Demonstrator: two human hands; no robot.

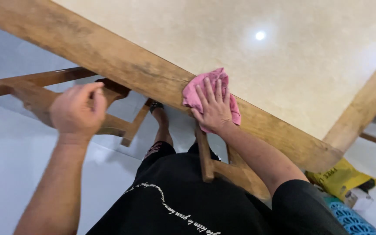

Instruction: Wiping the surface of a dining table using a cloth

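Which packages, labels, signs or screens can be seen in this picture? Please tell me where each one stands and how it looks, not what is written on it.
Yellow bag: on the floor at lower right, under the table corner; crumpled, yellow with dark print.
Small box: beside the yellow bag, on the floor; whitish, boxy, partly hidden.
No signs or screens are in view.

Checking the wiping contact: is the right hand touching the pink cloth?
Touching. The head view shows the right hand laid flat, fingers spread, on the pink cloth, pressing it against the table's wooden edge.
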